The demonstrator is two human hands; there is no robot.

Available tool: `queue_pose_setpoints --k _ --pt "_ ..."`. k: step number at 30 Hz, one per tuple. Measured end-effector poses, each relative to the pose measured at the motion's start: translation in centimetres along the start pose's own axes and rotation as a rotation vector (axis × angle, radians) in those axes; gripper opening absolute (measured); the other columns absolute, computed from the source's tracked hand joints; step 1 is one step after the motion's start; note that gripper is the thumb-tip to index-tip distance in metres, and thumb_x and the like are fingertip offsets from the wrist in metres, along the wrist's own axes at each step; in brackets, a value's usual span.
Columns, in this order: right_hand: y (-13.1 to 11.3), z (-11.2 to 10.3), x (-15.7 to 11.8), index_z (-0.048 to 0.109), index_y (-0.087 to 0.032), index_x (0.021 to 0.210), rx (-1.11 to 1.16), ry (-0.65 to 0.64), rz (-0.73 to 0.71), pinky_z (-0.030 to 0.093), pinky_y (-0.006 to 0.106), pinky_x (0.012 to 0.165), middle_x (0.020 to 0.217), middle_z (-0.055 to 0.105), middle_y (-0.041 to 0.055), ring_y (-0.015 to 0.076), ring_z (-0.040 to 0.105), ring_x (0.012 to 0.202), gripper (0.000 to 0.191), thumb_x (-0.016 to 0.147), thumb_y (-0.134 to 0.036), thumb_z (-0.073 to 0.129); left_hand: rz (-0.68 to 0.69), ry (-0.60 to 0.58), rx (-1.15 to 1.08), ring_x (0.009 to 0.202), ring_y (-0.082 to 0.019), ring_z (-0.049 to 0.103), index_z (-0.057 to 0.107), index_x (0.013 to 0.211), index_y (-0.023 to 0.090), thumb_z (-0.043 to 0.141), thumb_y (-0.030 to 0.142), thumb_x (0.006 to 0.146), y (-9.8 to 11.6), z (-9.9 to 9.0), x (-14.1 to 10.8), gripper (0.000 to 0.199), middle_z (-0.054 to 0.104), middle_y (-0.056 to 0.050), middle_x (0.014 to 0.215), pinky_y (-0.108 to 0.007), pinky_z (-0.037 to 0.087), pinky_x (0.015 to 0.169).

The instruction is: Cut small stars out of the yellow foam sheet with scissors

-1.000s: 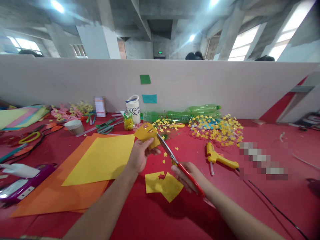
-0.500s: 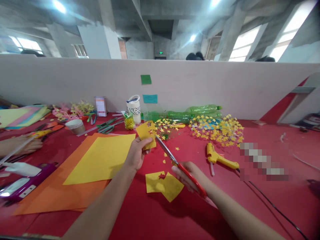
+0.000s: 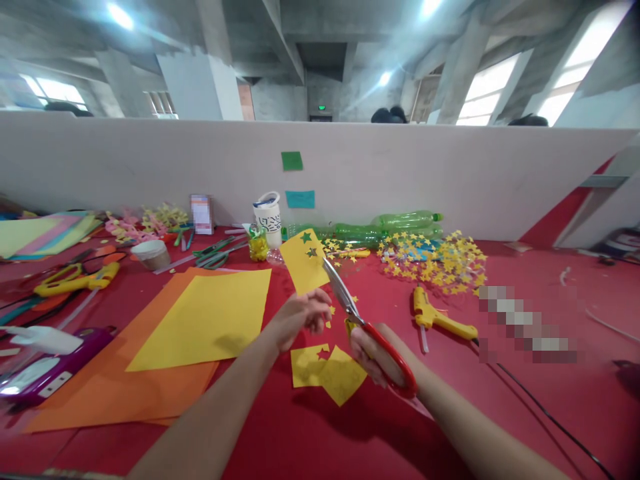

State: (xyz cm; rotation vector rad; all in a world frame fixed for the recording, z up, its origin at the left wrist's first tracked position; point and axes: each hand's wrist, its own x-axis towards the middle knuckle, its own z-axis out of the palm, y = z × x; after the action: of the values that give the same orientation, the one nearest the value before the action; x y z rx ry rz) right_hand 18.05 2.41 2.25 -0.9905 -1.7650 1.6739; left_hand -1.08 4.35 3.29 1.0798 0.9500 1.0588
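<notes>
My right hand (image 3: 383, 353) grips red-handled scissors (image 3: 350, 300), blades pointing up and left. A small yellow piece (image 3: 349, 327) shows beside its fingers; whether the hand holds it I cannot tell. My left hand (image 3: 303, 315) is empty, fingers loosely curled and apart. Just beyond its fingertips is a yellow paper piece (image 3: 300, 267) with star-shaped holes, near the scissor tips. Two yellow paper scraps (image 3: 345, 377) lie overlapping below the hands, one with a star-shaped cutout. Several small yellow stars (image 3: 340, 252) are scattered behind the blades.
Yellow (image 3: 200, 320) and orange sheets (image 3: 100, 393) lie left, near a purple power strip (image 3: 60, 380). Green bottles (image 3: 405, 220) and a pile of yellow stars (image 3: 445, 263) stand at the back. A yellow glue gun (image 3: 443, 320) with a cord lies right; another glue gun (image 3: 80, 280) lies left.
My left hand has let go of the yellow paper and drawn down toward me. The scissors have tilted more upright. Another person's hand at the far left is gone, leaving the glue gun there.
</notes>
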Motion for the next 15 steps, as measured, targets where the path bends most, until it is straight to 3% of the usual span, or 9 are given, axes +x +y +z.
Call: queue_pose_setpoints --k 2,3,7,10,15 --pt "0.0 0.0 0.0 0.041 -0.018 0.061 -0.009 0.035 -0.014 0.024 0.016 0.03 0.032 0.033 -0.009 0.0046 0.03 0.025 0.043 0.081 -0.055 0.037 0.049 -0.111 0.176 0.037 -0.007 0.045 0.054 0.071 0.015 0.059 0.023 0.068 -0.2 0.8 -0.4 0.01 0.052 0.003 0.048 -0.018 0.034 0.038" --pt "-0.1 0.0 0.0 0.04 -0.018 0.061 -0.021 0.054 -0.021 0.024 0.016 0.031 0.032 0.033 -0.0091 0.0044 0.029 0.025 0.042 0.081 -0.054 0.039 0.089 -0.104 0.228 0.037 -0.007 0.044 0.054 0.068 0.015 0.059 0.026 0.07 -0.2 1.1 -0.6 0.012 0.049 0.004 0.046 -0.019 0.034 0.038" --pt "-0.8 0.3 -0.1 0.04 -0.018 0.06 -0.06 0.106 0.016 0.021 0.016 0.031 0.034 0.031 -0.0097 0.0037 0.027 0.027 0.038 0.079 -0.05 0.047 0.269 0.069 0.282 0.04 -0.007 0.043 0.053 0.064 0.014 0.046 0.04 0.079 0.4 1.8 -1.2 0.03 0.047 0.003 0.049 -0.019 0.033 0.039" --pt "-1.0 0.5 -0.1 0.04 -0.017 0.059 -0.136 0.115 0.055 0.019 0.017 0.032 0.035 0.032 -0.0092 0.0034 0.028 0.028 0.037 0.077 -0.048 0.05 0.401 0.218 0.197 0.041 -0.008 0.045 0.056 0.074 0.014 0.039 0.04 0.084 0.8 1.5 -1.2 0.032 0.051 0.002 0.052 -0.02 0.034 0.041" --pt "-0.2 0.3 0.4 0.037 -0.016 0.056 -0.253 0.113 0.027 0.02 0.018 0.036 0.041 0.036 -0.0067 0.0037 0.032 0.034 0.039 0.077 -0.047 0.051 0.504 0.261 0.043 0.047 -0.01 0.051 0.057 0.08 0.014 0.041 0.034 0.083 0.9 0.8 -1.0 0.026 0.058 -0.002 0.062 -0.024 0.04 0.048"
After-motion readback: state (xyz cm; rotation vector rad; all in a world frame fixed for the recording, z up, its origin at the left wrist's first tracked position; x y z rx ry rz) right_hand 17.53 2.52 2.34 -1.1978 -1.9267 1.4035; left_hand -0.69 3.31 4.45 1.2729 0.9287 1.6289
